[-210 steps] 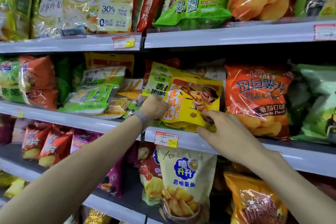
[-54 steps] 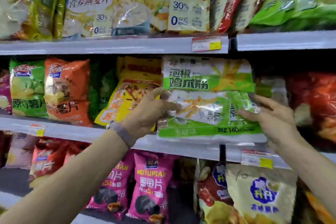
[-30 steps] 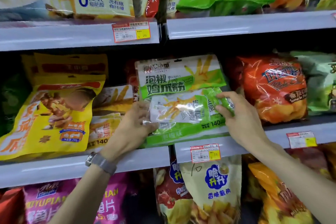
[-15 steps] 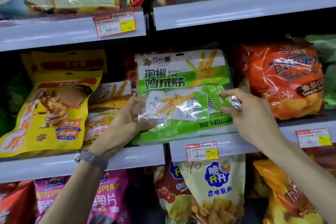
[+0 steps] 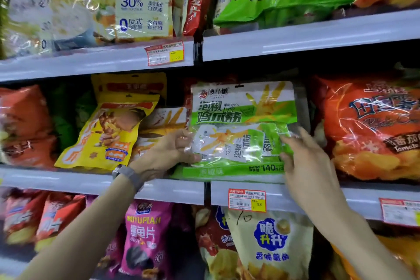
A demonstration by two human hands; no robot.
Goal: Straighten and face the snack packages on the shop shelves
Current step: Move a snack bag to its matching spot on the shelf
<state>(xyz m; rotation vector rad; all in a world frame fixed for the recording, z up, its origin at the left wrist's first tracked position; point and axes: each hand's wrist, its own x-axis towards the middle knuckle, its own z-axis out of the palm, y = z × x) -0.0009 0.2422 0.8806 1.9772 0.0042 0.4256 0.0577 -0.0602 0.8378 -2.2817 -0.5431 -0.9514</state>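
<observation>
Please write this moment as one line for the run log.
step: facing green pack on middle shelf | left hand: grips left edge | right hand: pinches right edge | pack: label facing out

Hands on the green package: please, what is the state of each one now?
Left hand: closed, gripping the green package at its left edge.
Right hand: closed, pinching its right edge.
</observation>
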